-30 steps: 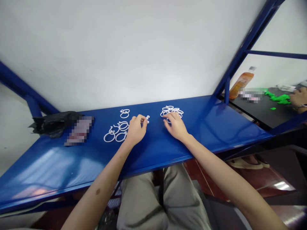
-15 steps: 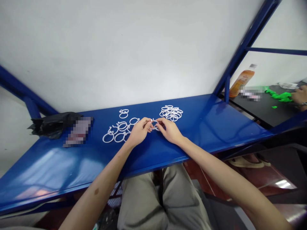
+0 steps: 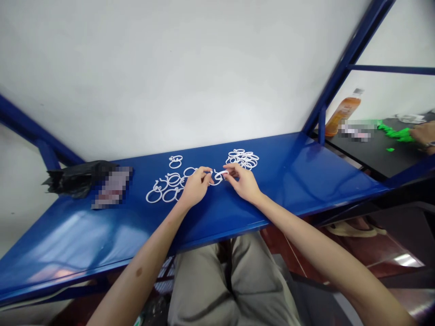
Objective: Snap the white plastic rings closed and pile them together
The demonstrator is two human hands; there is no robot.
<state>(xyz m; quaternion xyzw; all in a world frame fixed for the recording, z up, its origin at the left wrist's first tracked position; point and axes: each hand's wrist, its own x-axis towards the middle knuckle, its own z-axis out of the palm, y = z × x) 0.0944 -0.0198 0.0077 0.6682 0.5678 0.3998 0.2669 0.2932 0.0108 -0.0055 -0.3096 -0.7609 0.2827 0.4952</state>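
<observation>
Shift since half a second earlier: the fingers of the left hand (image 3: 197, 186) and right hand (image 3: 245, 183) stand slightly farther apart, and the right-hand ring (image 3: 222, 173) has turned nearly edge-on.
Bench: blue front strip (image 3: 217, 215), bare between the forearms.
Left fingers: narrowed on the rim of the left-hand ring (image 3: 215, 184), which lies nearly flat just above or on the bench; contact cannot be told.
Right fingers: pinched on the tilted ring, which overlaps the other; whether the two are linked is too small to tell.
Left group: white rings (image 3: 174, 185) beside the left hand, loosely spread, some overlapping.
Right heap: white rings (image 3: 242, 160) piled closely just beyond the right hand.
Far pair: two rings (image 3: 176, 159) touching, apart from the left group.
Progress: the rings in hand appear unfinished, not yet set down; many lie on both sides, and which are finished cannot be judged.
</observation>
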